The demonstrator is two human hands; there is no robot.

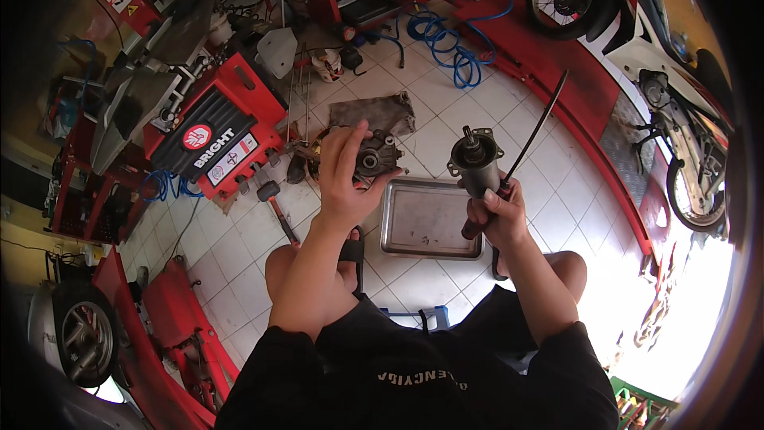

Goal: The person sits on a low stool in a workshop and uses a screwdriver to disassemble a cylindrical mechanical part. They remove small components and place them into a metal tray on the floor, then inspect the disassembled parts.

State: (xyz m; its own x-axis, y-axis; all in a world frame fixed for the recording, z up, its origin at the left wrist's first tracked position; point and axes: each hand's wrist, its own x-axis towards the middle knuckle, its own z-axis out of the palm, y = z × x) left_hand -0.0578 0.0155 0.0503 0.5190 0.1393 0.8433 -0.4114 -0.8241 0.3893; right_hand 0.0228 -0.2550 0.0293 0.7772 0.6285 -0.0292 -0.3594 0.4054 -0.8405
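My left hand [344, 179] is raised in front of me, its fingers stretched along one side of a dark round metal housing [376, 158] and its thumb at the lower right edge. The housing has a central bore and bolt lugs, and my fingers partly cover it. My right hand [505, 211] grips a cylindrical motor [479, 171] upright, with its flange and toothed shaft on top. In that same hand is a long screwdriver [539, 123], its thin shaft slanting up to the right and its dark red handle low in my palm.
Between my feet lies a shallow metal tray [426, 251] with small bits in it. A hammer [278, 211] rests left of it. A flat grey plate [372, 114] lies beyond my hands. Around stand a red machine [267, 99], a coiled blue hose [458, 52], a red ramp [557, 76] and a motorcycle [676, 123].
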